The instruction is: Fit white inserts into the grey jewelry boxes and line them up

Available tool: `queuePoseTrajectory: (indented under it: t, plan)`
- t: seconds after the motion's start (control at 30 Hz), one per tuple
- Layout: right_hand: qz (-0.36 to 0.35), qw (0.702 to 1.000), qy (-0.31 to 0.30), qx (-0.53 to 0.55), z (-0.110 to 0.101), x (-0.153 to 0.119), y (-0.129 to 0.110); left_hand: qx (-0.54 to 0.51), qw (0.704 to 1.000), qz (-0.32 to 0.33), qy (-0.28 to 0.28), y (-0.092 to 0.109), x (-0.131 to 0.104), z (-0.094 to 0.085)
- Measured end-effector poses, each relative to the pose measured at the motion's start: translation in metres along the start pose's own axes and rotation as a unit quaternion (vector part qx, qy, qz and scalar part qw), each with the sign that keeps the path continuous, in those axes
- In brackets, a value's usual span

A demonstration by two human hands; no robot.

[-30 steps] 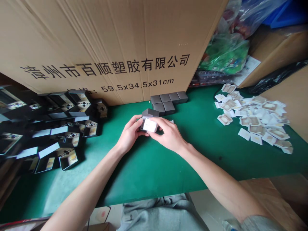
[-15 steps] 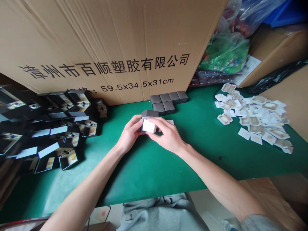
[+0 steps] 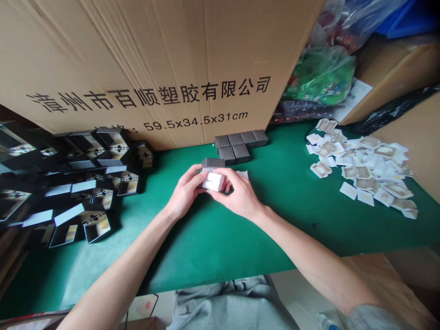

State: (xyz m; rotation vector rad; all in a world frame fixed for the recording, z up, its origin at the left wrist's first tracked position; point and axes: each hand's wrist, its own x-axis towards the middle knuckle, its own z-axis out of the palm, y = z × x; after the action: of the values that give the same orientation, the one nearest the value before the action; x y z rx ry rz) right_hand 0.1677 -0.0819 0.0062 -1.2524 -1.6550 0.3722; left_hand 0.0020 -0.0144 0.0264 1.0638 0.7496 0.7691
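So both forearms reach in from the near edge of the green table (image 3: 220,247), angled towards each other, hands meeting around the middle. The left hand (image 3: 183,195) has its grip closed on the side of a small dark box (image 3: 213,163), lid tipped up. The right hand (image 3: 242,192) bends inward, grip pinching a white insert (image 3: 212,185) at the box's front, thumb low, fingers on top. Closed dark boxes (image 3: 235,151) sit just beyond, and loose white pieces (image 3: 373,165) are piled well off right.
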Motion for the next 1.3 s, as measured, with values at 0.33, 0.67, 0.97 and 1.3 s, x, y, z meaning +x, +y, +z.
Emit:
queuePoseTrajectory:
  t: [0.33,0.67,0.97,1.3]
  plan:
    - [0.041,0.997,0.011,0.067,0.001,0.005,-0.009,-0.007,1.0,-0.001,-0.001,0.001,0.001,0.001]
    - [0.012,1.0,0.018,0.01,0.0,0.003,-0.012,-0.003,1.0,0.004,-0.013,0.0,0.001,0.0]
    - [0.033,0.997,0.052,0.039,0.005,0.0,-0.008,-0.013,1.0,0.002,-0.006,-0.001,0.002,-0.001]
    - [0.049,0.997,0.04,0.053,0.004,0.001,-0.01,-0.026,1.0,-0.008,0.002,0.0,0.002,-0.003]
